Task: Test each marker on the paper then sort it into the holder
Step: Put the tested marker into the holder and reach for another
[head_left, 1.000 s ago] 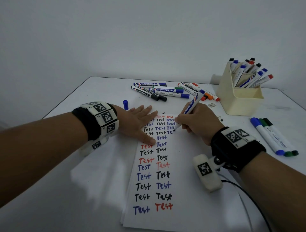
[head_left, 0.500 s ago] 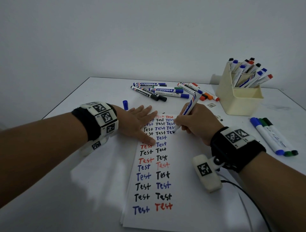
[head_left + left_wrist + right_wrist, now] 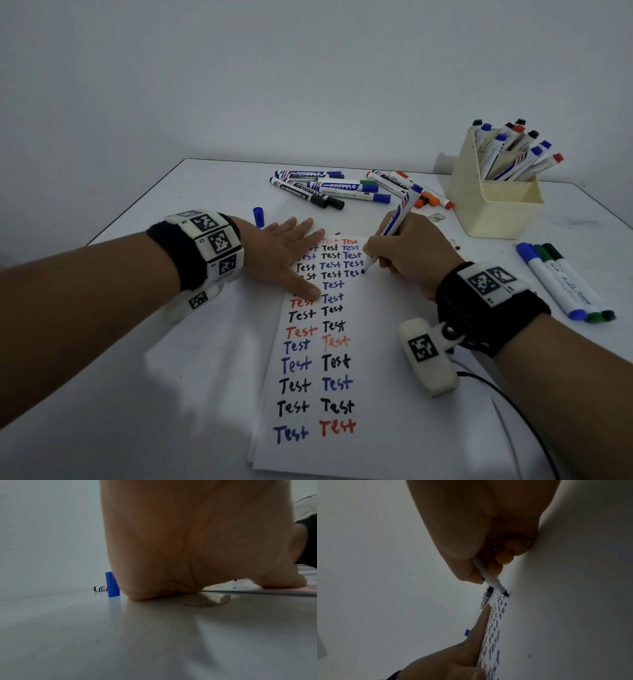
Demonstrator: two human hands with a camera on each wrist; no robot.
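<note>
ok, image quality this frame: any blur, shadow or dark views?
Head view: dim but sharp, wide-angle bend, left hand shadowing the table. Left wrist view: palm close and soft, blue cap crisp. Right wrist view: dark, noisy, right hand underexposed, marker tip readable.

The left hand (image 3: pixel 281 253) covers the first letters of several words on the paper (image 3: pixel 383 342). In the right wrist view, the right hand (image 3: pixel 481 536) hides most of the marker (image 3: pixel 489 577). The holder (image 3: pixel 493 205) conceals its markers' lower halves, and the barrel print is too small to read.
</note>
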